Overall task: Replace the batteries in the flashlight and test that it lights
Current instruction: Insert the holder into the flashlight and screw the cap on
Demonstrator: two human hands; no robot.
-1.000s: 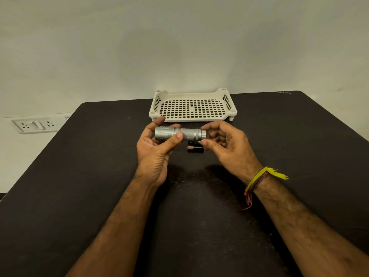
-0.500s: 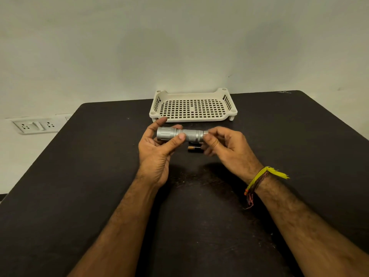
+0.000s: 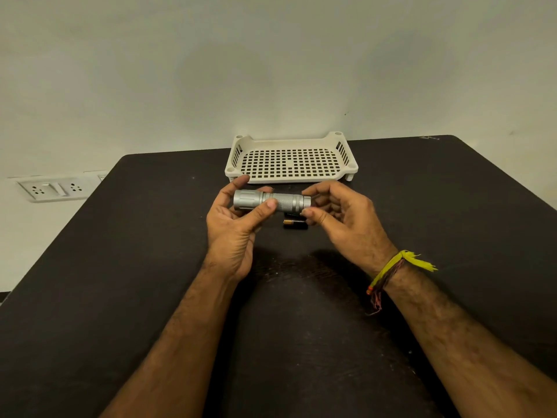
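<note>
Flashlight (image 3: pixel 271 202), held level above the surface (image 3: pixel 120 267): my left hand (image 3: pixel 233 224) clamped its head, right hand (image 3: pixel 340 215) fingers (image 3: pixel 313 213) pinched the tail cap; I judged it rigid, light, its knurled barrel the surest hold

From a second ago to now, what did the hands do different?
The right hand closed its fingertips onto the flashlight's tail end half a second ago, then loosened again, so only thumb and fingertip touch it now. The left hand kept its grip near the head. The battery, tray and table stayed put.
</note>
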